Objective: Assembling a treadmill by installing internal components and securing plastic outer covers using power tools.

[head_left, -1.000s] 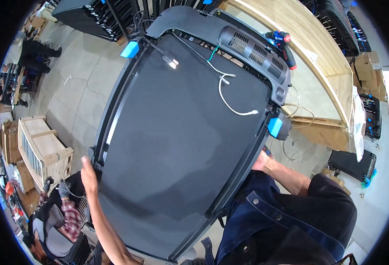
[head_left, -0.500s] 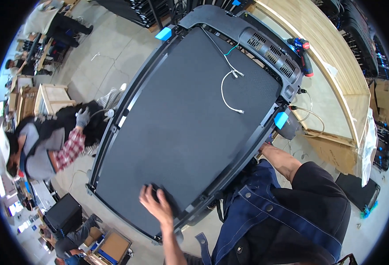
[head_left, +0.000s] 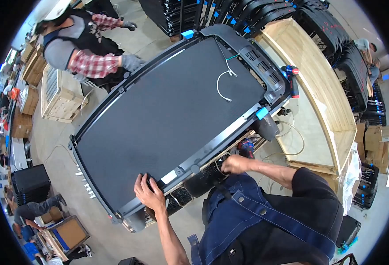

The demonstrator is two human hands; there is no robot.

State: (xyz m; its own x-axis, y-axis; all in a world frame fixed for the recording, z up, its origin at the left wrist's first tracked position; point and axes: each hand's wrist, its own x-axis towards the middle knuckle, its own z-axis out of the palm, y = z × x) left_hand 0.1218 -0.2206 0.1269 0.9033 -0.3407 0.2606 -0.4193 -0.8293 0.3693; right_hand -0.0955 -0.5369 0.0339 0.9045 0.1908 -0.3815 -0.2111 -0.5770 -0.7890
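Observation:
A treadmill deck (head_left: 159, 119) with a dark belt lies in front of me, its vented motor cover (head_left: 261, 66) at the far right end. My left hand (head_left: 149, 194) rests on the near side rail (head_left: 212, 148), fingers stretched onto the belt's edge. A dark patch shows by its fingers; I cannot tell whether it is shadow or a part. My right hand (head_left: 235, 164) is curled just outside the rail, above black parts (head_left: 201, 183) below the deck. What it holds, if anything, is hidden. Near it lies a blue-and-red power drill (head_left: 247, 145).
White cables (head_left: 225, 84) lie on the belt. A second cordless drill (head_left: 293, 81) rests beside the motor cover. Across the deck, a gloved co-worker (head_left: 93, 62) touches the far rail. A wooden crate (head_left: 311, 88) stands right; stacked black frames (head_left: 265, 11) fill the back.
My view has shifted. My left hand has come from over the belt onto the near rail. My right hand now shows beside the rail. The co-worker's gloved hand has reached the far rail.

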